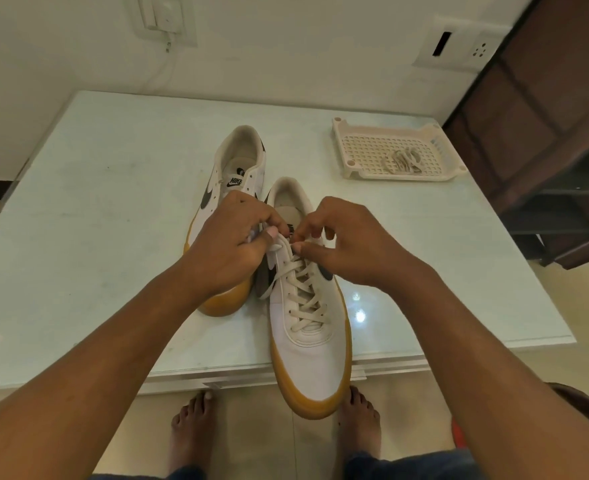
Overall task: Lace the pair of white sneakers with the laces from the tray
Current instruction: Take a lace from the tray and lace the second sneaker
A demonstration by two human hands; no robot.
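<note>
We see the near sneaker [308, 344] lying lengthwise toward us, its toe past the table [95, 202] edge and its heel toward the wall [286, 46]. Our left hand [230, 237] and right hand [350, 237], fingers curled, each pinch its lace [307, 292] near the top eyelets; the ends seem hidden. The second sneaker [239, 164] lies just beside it, to the left. A spare lace [402, 160] sits bundled in the perforated tray [390, 128].

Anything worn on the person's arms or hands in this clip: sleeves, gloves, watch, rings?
No. The left hand and right hand are bare: no gloves, no rings visible. Both forearms are uncovered up to the frame edge, with no sleeve, watch or bracelet showing.
</note>
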